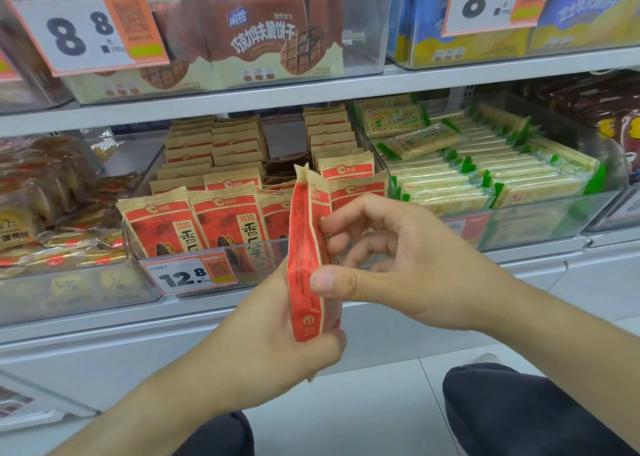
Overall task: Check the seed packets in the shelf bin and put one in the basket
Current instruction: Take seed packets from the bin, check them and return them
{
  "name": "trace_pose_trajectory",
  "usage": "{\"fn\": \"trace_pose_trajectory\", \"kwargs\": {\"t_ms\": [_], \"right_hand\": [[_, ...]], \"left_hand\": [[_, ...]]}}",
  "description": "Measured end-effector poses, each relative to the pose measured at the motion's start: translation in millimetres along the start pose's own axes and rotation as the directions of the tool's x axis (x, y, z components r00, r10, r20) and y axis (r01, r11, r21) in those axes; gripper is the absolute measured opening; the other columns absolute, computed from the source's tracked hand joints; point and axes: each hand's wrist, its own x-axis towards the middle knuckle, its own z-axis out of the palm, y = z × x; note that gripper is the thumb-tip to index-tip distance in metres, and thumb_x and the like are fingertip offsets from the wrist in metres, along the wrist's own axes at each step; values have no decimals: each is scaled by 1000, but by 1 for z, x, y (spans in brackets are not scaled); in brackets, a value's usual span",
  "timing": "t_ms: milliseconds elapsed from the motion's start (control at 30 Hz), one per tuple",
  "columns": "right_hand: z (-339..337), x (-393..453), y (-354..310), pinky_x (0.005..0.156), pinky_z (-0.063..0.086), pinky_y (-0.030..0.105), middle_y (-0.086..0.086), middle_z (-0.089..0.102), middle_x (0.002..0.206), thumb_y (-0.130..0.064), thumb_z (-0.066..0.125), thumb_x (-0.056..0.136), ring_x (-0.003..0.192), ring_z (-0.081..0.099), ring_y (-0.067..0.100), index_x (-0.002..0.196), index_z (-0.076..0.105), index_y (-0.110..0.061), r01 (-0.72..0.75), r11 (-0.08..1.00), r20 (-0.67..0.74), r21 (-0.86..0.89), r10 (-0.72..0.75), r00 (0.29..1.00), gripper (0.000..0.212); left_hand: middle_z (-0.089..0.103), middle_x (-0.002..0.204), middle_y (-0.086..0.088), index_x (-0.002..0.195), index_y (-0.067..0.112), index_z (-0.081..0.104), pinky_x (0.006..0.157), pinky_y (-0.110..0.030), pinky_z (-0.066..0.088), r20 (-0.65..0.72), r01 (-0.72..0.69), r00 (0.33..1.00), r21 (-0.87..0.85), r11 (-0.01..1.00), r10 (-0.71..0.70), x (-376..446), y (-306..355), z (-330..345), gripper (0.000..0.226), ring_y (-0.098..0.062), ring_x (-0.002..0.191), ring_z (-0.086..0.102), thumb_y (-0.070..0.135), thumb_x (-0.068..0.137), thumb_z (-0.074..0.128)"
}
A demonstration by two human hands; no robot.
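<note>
A red and tan seed packet [308, 248] stands edge-on in front of the shelf, held upright between both hands. My left hand [273, 338] grips its lower end from below and behind. My right hand [391, 265] pinches its right side, thumb on the near face and curled fingers behind. Right behind it, a clear shelf bin [180, 248] holds several rows of the same seed packets [221, 213], with a 12.8 price tag [190, 275] on its front. No basket is in view.
A clear bin of green-edged cracker packs [485, 171] sits to the right, a bin of brown snack packs [52, 206] to the left. The upper shelf carries chocolate wafer boxes [256, 36] and 8.8 price tags [79, 26]. My dark-trousered knees [519, 414] show at the bottom, above a pale tiled floor.
</note>
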Motion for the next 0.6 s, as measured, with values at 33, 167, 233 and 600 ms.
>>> {"fn": "trace_pose_trajectory", "kwargs": {"t_ms": [33,167,233,600], "right_hand": [[-1,0,-1,73,62,31,-5,70,97,-43,88,59,82,73,16,107,67,-23,11,1000,-11,-2,-11,1000,56],[-14,8,1,83,59,25,-10,64,111,-29,94,62,100,65,3,114,58,-31,44,980,-206,-196,-84,975,63],[-22,11,0,79,55,16,-14,56,120,-31,94,61,106,59,-3,121,50,-41,39,947,-245,-320,-122,962,75],[-47,8,0,79,62,24,-11,80,92,-17,92,62,86,76,7,99,75,-17,39,965,137,-258,-3,991,41]], "left_hand": [[62,71,27,100,29,50,58,-18,48,-21,10,1000,4,1000,-10,-1,-1,-2,53,4,58,54,-20,85,60],[66,84,-4,104,34,63,74,-48,59,-104,36,994,-76,996,-44,2,-8,-9,30,-25,75,65,11,87,74],[75,94,1,112,32,66,77,-36,63,-112,55,991,-117,992,-69,2,-7,-9,31,-19,85,74,31,85,80],[72,107,13,122,41,61,80,-40,61,-91,-58,994,72,996,65,-3,-5,-12,27,-13,98,71,44,95,55]]}}
